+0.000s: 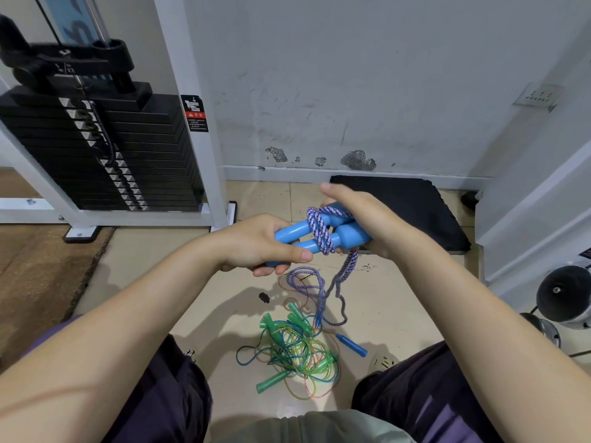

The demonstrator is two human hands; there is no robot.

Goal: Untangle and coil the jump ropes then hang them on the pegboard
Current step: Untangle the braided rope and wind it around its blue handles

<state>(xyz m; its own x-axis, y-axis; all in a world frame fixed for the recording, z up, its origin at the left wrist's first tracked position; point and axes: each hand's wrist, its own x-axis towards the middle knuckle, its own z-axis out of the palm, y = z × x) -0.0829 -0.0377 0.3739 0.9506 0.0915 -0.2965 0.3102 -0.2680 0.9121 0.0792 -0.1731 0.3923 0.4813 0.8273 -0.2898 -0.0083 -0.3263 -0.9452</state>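
The right hand [361, 219] hides its fingers and the blue handles' [319, 238] ends.

There is only one view, from a wide-angle camera that the person is wearing on the head. It is looking forward and steeply down, over both forearms to the floor [144, 251] between the knees. The hands are sitting close to the lens, near the middle of the frame. At the top the view is reaching the wall [367, 75] and a weight stack [105, 155] at the left, with edges bending
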